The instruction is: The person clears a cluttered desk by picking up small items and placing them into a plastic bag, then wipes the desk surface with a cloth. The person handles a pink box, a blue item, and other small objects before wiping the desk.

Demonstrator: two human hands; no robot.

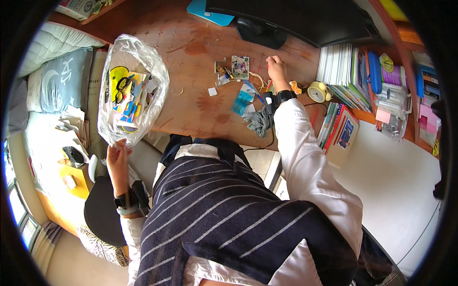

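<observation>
My left hand (120,157) pinches the lower rim of a clear plastic bag (161,68) at the desk's left edge. Paper and card scraps, yellow and blue pieces among them, lie inside the bag. Over the right part of the desk is my right hand (276,68), its fingers curled around a small red thing, mostly hidden. Left of it lie a photo card (240,67), a cord (258,75) and small metal items. Nearer me are a blue pen (254,91), a teal translucent sheet (242,102), a white paper square (212,92) and a crumpled grey cloth (260,122).
A black monitor (293,18) stands at the back, a blue folder (211,15) beside it. On the right are a yellow alarm clock (317,92), upright books (336,68) and more books (334,125). A black chair (103,211) is at lower left, near a bed with pillows (64,78).
</observation>
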